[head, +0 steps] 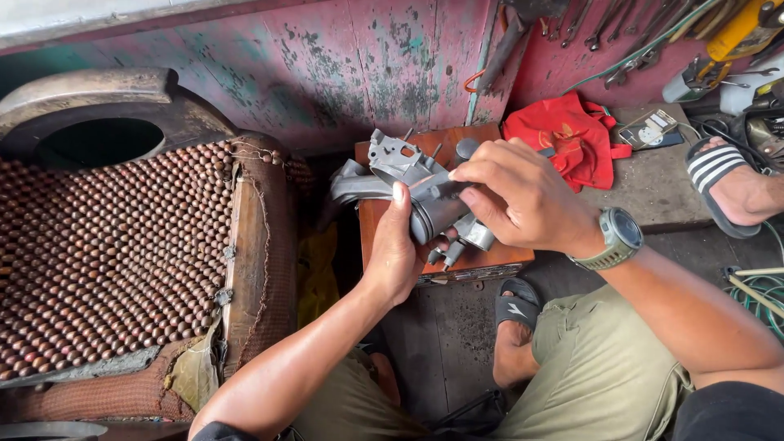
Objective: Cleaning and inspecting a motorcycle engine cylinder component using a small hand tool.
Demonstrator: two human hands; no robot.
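My left hand (398,249) grips a grey metal engine part (408,184), a cast body with a round barrel and small pipes, holding it from below over a low wooden block (482,260). From the right, my right hand (518,196) closes its fingers on the top of the same part. A watch with an olive strap (618,238) sits on my right wrist.
A worn seat covered in brown wooden beads (114,253) fills the left. A red cloth (572,135) lies behind the block near a flaking pink wall with hanging tools (604,24). Another person's foot in a striped sandal (727,188) rests at right. My own sandalled foot (514,314) is below.
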